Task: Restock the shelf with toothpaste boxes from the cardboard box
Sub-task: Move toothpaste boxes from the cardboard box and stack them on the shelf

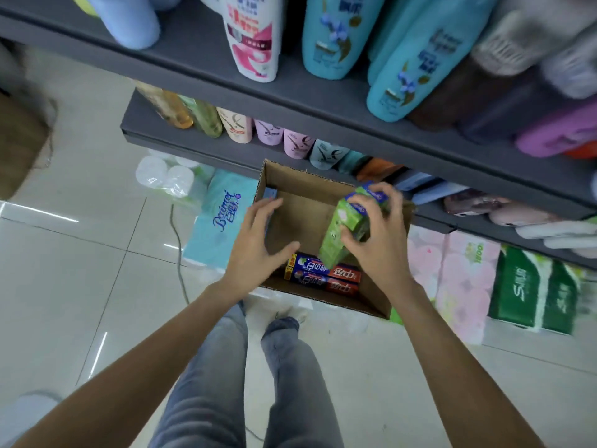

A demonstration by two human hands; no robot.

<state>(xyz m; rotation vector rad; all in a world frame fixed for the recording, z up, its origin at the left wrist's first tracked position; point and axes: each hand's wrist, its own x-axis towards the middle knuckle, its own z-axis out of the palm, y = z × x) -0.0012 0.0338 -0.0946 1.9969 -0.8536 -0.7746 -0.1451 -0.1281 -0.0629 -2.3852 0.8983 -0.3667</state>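
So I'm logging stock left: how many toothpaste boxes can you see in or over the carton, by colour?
Green boxes, gripped by the right hand: at least 1; the stack may hold more
Red-and-blue boxes, lying in the cardboard box: 2
Small blue box by the left wall: 1
Total: 4 or more

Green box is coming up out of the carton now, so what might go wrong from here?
1. The right hand grips the green toothpaste boxes tilted; one could slip back into the cardboard box.
2. The shelf edge overhangs the carton; lifting straight up may knock it.
3. The left hand hovers open, steadying nothing.
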